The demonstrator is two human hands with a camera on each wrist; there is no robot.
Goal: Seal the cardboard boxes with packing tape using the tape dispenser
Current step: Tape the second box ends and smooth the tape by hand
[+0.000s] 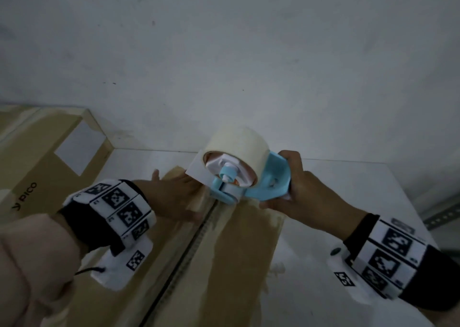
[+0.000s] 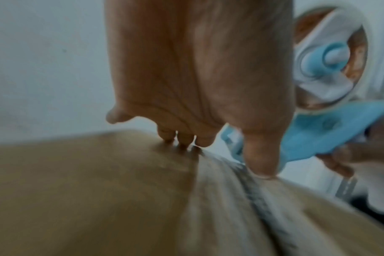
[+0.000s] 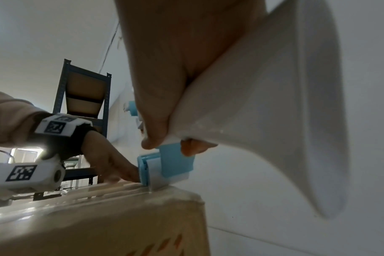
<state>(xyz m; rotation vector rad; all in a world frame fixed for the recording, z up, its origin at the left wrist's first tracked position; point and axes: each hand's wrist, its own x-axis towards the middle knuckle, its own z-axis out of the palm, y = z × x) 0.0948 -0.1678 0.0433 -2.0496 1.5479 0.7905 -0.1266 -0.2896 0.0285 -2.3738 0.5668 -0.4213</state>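
A brown cardboard box (image 1: 224, 264) lies in front of me, its two top flaps meeting at a dark centre seam (image 1: 189, 249). My right hand (image 1: 298, 195) grips the handle of a blue tape dispenser (image 1: 268, 185) that carries a beige tape roll (image 1: 236, 142). The dispenser's front roller (image 3: 151, 169) touches the box top near the far end of the seam. My left hand (image 1: 171, 197) lies flat with straight fingers (image 2: 182, 138) on the left flap beside the dispenser (image 2: 331, 131), pressing the box (image 2: 88, 190). Glossy tape covers the box's near corner (image 3: 175, 197).
A second cardboard box (image 1: 42, 162) with a white label stands at the left against the white wall (image 1: 224, 53). Both boxes rest on a white tabletop (image 1: 336, 227). A dark metal shelf rack (image 3: 86, 104) stands behind my left arm in the right wrist view.
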